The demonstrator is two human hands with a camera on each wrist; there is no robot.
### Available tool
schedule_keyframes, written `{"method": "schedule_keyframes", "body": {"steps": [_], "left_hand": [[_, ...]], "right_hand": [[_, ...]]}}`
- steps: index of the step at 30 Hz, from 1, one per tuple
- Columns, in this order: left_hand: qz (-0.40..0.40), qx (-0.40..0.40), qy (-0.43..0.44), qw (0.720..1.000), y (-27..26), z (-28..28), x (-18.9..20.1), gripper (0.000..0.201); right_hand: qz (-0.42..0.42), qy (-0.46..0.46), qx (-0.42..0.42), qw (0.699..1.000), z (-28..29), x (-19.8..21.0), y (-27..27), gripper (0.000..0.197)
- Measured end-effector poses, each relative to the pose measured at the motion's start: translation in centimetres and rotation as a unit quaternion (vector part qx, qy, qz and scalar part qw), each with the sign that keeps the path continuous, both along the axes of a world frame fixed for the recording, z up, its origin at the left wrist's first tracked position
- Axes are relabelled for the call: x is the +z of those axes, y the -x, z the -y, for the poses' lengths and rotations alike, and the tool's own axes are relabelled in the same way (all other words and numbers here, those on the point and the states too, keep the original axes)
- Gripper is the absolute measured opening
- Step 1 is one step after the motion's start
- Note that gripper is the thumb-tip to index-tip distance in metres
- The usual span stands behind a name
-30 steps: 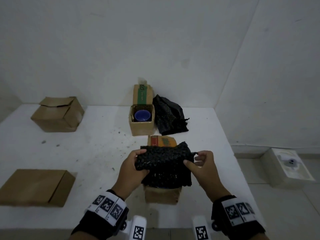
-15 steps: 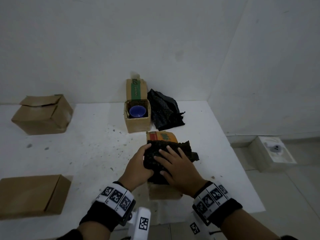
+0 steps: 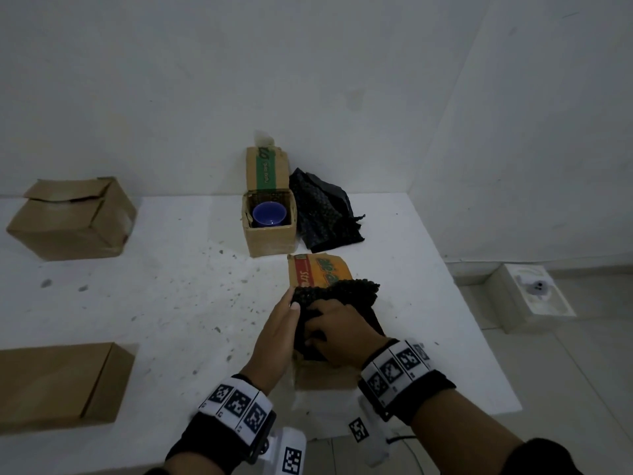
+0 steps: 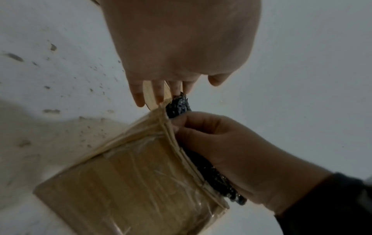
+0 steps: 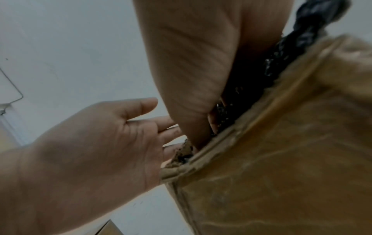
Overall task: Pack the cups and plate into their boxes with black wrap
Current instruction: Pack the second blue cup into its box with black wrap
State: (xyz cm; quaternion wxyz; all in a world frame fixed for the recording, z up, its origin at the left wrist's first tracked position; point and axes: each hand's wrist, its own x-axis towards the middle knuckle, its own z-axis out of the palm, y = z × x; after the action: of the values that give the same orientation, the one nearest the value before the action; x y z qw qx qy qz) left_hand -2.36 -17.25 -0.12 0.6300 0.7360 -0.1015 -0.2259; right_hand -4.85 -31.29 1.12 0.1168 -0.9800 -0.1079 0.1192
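A small brown box [image 3: 325, 375] with an orange printed flap [image 3: 322, 272] stands near the table's front edge. Black wrap [image 3: 346, 293] is bunched in its open top. My right hand [image 3: 322, 334] has its fingers curled into the wrap from above; the left wrist view shows this grip on the wrap [image 4: 179, 105] at the box [image 4: 130, 182] rim. My left hand [image 3: 291, 306] lies with straight fingers against the box's left side. What sits under the wrap is hidden. Behind, a blue cup [image 3: 269, 214] stands in a second open box [image 3: 270, 238].
A spare heap of black wrap [image 3: 325, 217] lies right of the far box. A closed box [image 3: 72, 217] sits at the back left, a flat box [image 3: 58, 385] at the front left. The table edge [image 3: 479, 337] runs close on the right, with a white object [image 3: 534, 293] on the floor.
The wrap was held stretched between both hands above the box, then lowered onto it. My right hand went from flat on top to curled into the wrap; my left moved to the side.
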Motion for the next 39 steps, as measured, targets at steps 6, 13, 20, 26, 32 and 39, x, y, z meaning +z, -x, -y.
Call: {"method": "schedule_keyframes", "body": {"steps": [6, 13, 20, 26, 32, 39], "left_hand": [[-0.042, 0.020, 0.055, 0.997, -0.3, 0.9, -0.9, 0.064], [-0.018, 0.021, 0.052, 0.998, -0.1, 1.1, -1.7, 0.080], [-0.022, 0.020, 0.069, 0.997, -0.2, 1.0, -2.4, 0.098], [-0.036, 0.012, 0.063, 0.997, -0.5, 0.8, -2.7, 0.093], [-0.016, 0.007, 0.049, 0.999, -0.6, 0.4, -3.4, 0.063], [0.001, -0.007, 0.028, 1.000, -0.6, 0.4, -3.2, 0.068]], "right_hand": [[0.000, 0.017, 0.030, 0.999, -1.0, -0.1, -1.2, 0.041], [0.107, 0.061, 0.063, 0.990, 0.9, -1.7, -0.9, 0.047], [-0.066, 0.003, 0.043, 0.997, 1.2, -1.9, -1.8, 0.064], [-0.211, 0.037, 0.057, 0.975, 1.0, -0.8, -4.6, 0.066], [-0.117, 0.049, 0.163, 0.978, 2.3, 1.4, -4.8, 0.050], [-0.089, 0.206, 0.199, 0.954, 3.0, 2.1, -3.0, 0.068]]}}
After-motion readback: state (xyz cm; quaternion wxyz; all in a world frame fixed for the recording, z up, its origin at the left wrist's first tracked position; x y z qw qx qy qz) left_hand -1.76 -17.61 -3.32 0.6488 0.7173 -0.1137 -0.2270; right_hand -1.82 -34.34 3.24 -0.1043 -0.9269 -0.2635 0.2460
